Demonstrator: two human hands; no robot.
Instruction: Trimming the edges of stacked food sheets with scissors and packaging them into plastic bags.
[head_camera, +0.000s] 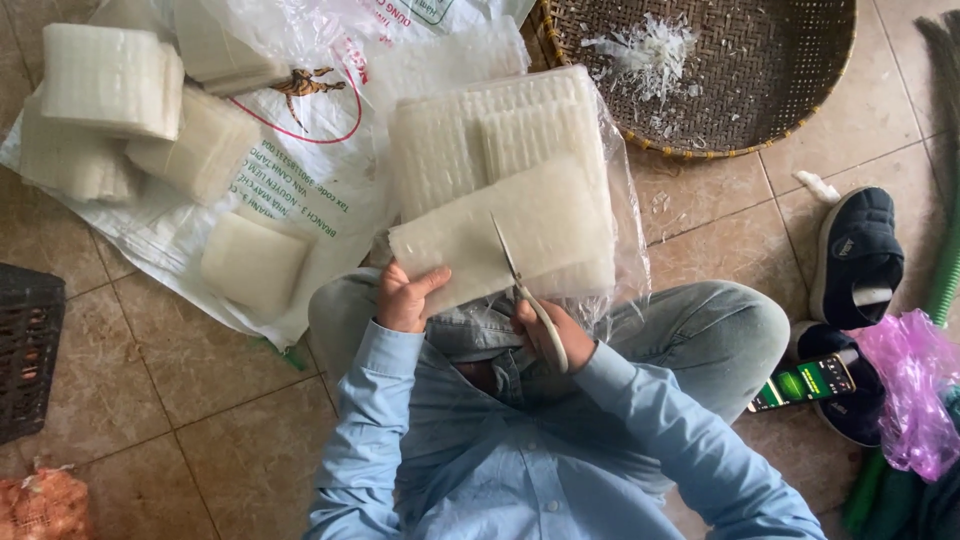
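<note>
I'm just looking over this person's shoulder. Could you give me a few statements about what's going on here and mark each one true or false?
1. The right hand holds scissors whose blades lie across a white sheet. True.
2. The left hand rests flat on the floor. False: it grips the lower left edge of the white sheet.
3. The woven round tray is piled full of cut blocks. False: it holds only a small heap of thin white trimmings.
4. Stacks of white blocks lie on a printed white sack spread on the tiled floor. True.
5. A phone lies with its screen lit. True.
</note>
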